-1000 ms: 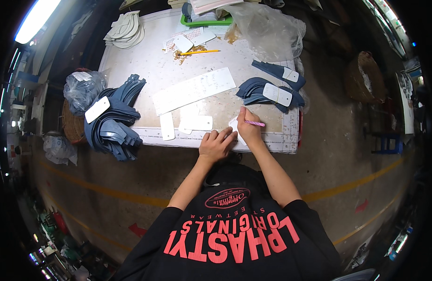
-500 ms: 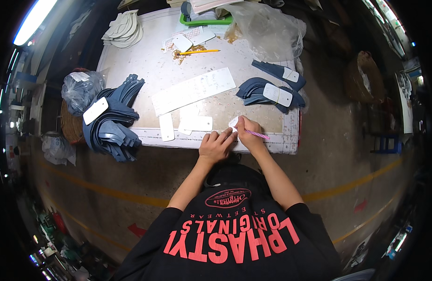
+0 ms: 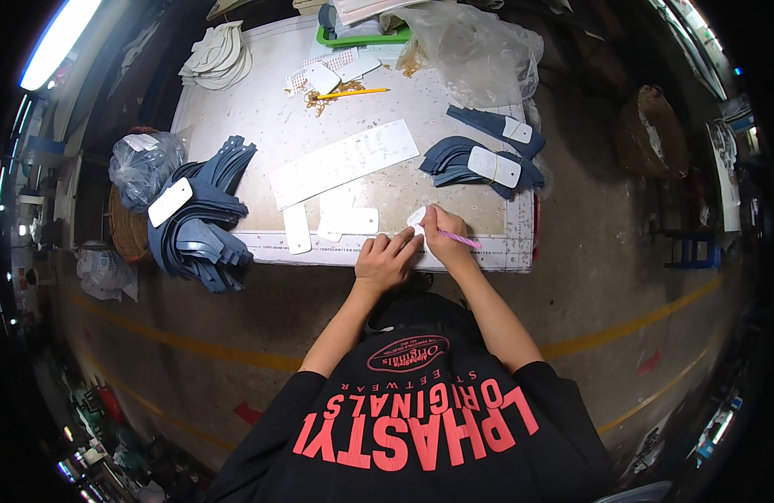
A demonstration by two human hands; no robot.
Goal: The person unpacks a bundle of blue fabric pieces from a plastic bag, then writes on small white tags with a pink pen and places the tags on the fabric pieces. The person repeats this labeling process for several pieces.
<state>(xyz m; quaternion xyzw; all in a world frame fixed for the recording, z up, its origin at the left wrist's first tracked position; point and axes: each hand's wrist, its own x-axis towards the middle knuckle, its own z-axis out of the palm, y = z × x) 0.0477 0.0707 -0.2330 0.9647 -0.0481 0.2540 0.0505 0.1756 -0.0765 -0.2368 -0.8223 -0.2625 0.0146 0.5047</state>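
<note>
My right hand (image 3: pixel 445 235) is closed around a pink-and-white striped pen (image 3: pixel 462 240), held over a small white tag (image 3: pixel 416 219) at the table's near edge. My left hand (image 3: pixel 388 261) lies palm down beside it, its outstretched fingers reaching the tag's lower side. Part of that tag is hidden under my fingers. To the left are several other white tags, among them one with a hole (image 3: pixel 358 220) and an upright one (image 3: pixel 297 230). Beyond them a long white card (image 3: pixel 345 164) with faint handwriting lies aslant.
Bundles of dark blue cut fabric with white tags lie at the left edge (image 3: pixel 204 220) and right side (image 3: pixel 454 161). Farther back are a yellow pencil (image 3: pixel 352 93), rubber bands, a clear plastic bag (image 3: pixel 479 59), a green tray (image 3: pixel 366 39) and white cut pieces (image 3: pixel 217 57).
The view has shifted very slightly. Both hands keep nearly the same place at the tag, with the pen still in my right hand.
</note>
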